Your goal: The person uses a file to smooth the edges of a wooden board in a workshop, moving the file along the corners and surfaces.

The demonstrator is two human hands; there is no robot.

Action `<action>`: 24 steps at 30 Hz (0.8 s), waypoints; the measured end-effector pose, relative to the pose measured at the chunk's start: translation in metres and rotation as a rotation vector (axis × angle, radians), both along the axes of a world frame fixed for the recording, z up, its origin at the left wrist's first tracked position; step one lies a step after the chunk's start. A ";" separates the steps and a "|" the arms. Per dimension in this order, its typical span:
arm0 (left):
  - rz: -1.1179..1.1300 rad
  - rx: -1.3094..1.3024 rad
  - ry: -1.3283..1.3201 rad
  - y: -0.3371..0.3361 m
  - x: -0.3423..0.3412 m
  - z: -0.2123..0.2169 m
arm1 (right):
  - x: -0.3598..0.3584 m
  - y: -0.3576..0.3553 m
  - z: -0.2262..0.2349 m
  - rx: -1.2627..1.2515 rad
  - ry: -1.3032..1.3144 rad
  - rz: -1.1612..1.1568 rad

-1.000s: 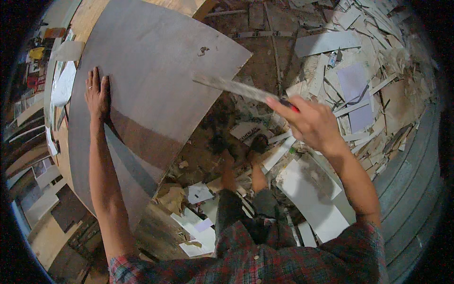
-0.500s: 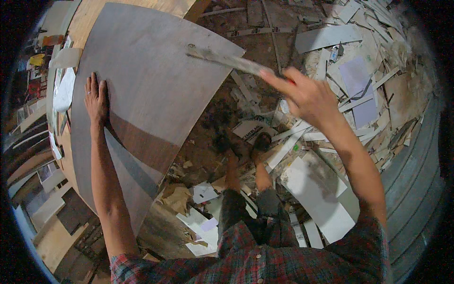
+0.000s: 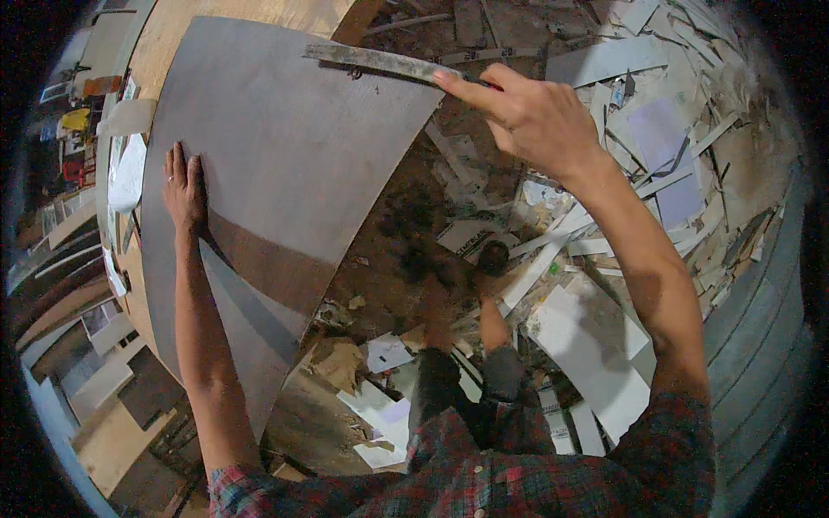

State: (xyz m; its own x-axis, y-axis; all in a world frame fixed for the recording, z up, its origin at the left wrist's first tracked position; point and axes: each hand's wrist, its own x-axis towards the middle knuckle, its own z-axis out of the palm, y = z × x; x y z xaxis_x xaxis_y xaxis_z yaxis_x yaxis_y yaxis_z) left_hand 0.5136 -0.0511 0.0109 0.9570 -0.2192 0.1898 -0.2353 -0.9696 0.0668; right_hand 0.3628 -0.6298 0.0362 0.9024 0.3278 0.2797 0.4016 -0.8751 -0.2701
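A large grey-brown board (image 3: 285,155) lies on a pale wooden surface (image 3: 173,43) at the left. My left hand (image 3: 184,192) rests flat on it near the left edge, with the fingers stretched out. My right hand (image 3: 540,121) is closed around one end of a long, narrow, worn grey strip-like tool (image 3: 380,62), its index finger laid along it. A bit of red shows by the grip. The tool reaches left over the far edge of the board; whether it touches the board I cannot tell.
White and grey board offcuts (image 3: 596,337) and thin strips litter the floor to the right and around my feet. A lilac sheet (image 3: 665,147) lies among them. Grey ridged sheeting (image 3: 756,345) stands far right. A white sheet (image 3: 127,177) lies beside the board's left edge.
My right hand has moved away from me with the tool, which now lies closer to the board's far edge and reaches farther left. My left hand keeps its place on the board.
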 end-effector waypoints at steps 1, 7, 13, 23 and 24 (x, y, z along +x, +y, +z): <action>-0.025 0.025 -0.018 0.019 -0.003 -0.002 | -0.010 0.002 0.005 0.016 0.021 0.005; 0.086 0.020 -0.009 0.003 -0.018 0.004 | -0.154 -0.045 -0.018 0.336 0.144 -0.200; -0.270 -0.086 0.236 -0.322 -0.102 0.040 | -0.276 -0.036 -0.063 1.143 0.609 -1.090; -0.527 -0.544 0.188 -0.419 -0.186 0.045 | -0.325 -0.070 -0.102 1.359 0.645 -1.135; -0.404 -0.453 0.082 -0.398 -0.167 0.043 | -0.326 -0.070 -0.106 1.356 0.664 -1.078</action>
State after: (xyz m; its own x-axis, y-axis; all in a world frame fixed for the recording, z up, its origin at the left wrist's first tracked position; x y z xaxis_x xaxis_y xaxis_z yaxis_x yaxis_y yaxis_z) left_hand 0.3465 -0.4490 0.0538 0.8304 -0.4827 0.2782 -0.5553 -0.6756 0.4850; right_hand 0.0366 -0.6998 -0.0696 0.6010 -0.5096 -0.6156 -0.5648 0.2742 -0.7784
